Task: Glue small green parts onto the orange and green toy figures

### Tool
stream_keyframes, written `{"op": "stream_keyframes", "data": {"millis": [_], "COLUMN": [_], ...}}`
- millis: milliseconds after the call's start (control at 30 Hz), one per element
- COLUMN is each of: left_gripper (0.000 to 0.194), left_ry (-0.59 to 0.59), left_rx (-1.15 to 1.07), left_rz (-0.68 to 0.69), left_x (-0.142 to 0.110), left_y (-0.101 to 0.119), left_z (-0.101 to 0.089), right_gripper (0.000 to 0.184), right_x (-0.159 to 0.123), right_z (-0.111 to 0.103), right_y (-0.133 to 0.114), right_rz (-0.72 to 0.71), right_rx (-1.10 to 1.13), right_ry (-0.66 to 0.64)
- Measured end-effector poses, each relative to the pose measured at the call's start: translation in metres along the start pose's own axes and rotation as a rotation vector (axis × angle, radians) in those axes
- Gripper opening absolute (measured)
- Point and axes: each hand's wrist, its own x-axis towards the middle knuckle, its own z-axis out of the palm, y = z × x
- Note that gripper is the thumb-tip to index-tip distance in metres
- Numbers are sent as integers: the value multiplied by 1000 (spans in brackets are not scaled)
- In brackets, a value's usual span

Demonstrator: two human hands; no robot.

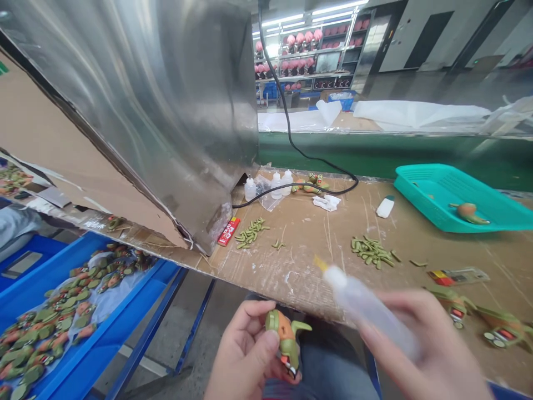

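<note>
Your left hand (245,350) is curled closed, its fingers pinching a matte green-and-orange moulded figure (287,339) just off the bench's near edge, while your right hand (428,344), well apart and motion-blurred, wraps a translucent plastic squeeze bottle (362,300) with a yellow tip. The scuffed cardboard-topped bench (308,272) carries a heap of small green moulded pieces (370,251) near its middle, and a ribbed teal plastic tray (441,194) sits at its far right corner.
</note>
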Motion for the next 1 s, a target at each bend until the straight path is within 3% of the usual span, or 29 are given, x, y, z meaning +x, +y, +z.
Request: {"op": "stream_keyframes", "data": {"millis": [100, 167, 233, 300, 367, 433, 500, 600, 700, 867, 1000], "left_gripper": [29, 28, 29, 29, 29, 29, 29, 29, 29, 32, 33], "left_ry": [12, 22, 45, 83, 119, 134, 128, 108, 111, 148, 137], "left_rx": [-5, -10, -21, -24, -21, -23, -33, -43, -34, 3, 14], "left_rz": [-2, -8, -8, 8, 36, 54, 56, 48, 63, 87, 60], "left_x": [2, 2, 2, 3, 5, 6, 6, 5, 4, 3, 3], "left_y": [0, 2, 5, 8, 10, 11, 10, 12, 14, 13, 10], "left_z": [-3, -6, -11, -15, -17, -17, -16, -16, -19, -19, -16], "right_gripper": [40, 35, 39, 47, 37, 15, 7, 10, 7, 12, 21], "right_x": [56, 81, 88, 80, 67, 59, 61, 77, 91, 97, 83], "right_z": [24, 35, 40, 41, 46, 59, 78, 106, 118, 109, 83], "right_y": [19, 31, 35, 28, 14, -2, -13, -19, -24, -32, -27], "right_rz": [25, 20, 16, -13, -156, -357, -453, -403, -323, -229, -257], "right_rx": [-39, -92, -130, -194, -303, -407, -480, -631, -768, -814, -607], "right_ry": [-52, -51, 9, 180, 258, 106, -123, -259, -331, -437, -484]}}
